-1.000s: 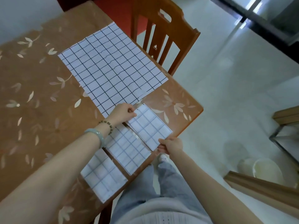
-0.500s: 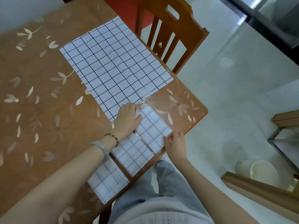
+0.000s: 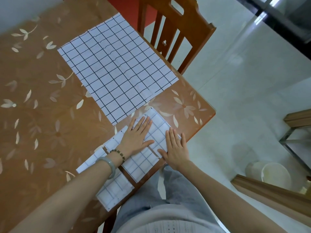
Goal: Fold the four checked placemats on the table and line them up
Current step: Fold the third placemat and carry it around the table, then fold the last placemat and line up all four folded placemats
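Unfolded placemat [image 3: 117, 69] lay just beyond the left hand [image 3: 137, 138], long axis angling away leftward; it and the right hand [image 3: 175, 148] pressed flat, fingers straight, on a folded placemat [image 3: 158, 131].

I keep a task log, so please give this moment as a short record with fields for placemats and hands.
folded placemats: three, in a row along the near table edge
unfolded placemat: one, flat, farther up the table
left hand: flat, pressing the row's right end
right hand: flat on the rightmost folded placemat
remaining: fold the fourth placemat
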### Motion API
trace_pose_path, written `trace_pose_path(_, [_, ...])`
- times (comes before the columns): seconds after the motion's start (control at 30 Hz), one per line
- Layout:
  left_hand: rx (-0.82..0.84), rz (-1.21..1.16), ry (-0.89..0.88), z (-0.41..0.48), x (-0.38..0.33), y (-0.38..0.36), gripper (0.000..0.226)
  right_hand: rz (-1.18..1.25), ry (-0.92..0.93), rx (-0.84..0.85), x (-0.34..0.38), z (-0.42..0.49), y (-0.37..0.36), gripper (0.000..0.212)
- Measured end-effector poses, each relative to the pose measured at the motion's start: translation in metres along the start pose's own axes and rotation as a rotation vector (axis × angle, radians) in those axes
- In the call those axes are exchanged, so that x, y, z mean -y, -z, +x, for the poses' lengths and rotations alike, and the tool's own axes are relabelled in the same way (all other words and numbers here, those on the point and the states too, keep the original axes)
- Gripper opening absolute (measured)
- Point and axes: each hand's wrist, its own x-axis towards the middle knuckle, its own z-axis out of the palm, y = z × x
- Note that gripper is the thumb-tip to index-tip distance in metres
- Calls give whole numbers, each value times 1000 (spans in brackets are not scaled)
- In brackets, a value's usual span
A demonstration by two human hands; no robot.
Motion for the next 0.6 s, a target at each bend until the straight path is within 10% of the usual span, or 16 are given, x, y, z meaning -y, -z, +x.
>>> trace_pose_path(0.27, [-40, -86, 28, 1, -6, 16, 91, 145, 45, 134, -1, 9, 50, 68])
trace_pose_path(0.43, [-158, -809, 166, -7, -43, 76, 77, 695, 32, 320, -46, -13, 123, 50])
trace_pose_path(0.6, [-285, -1308, 195, -1, -103, 130, 75, 886, 44, 127, -113, -54, 169, 60])
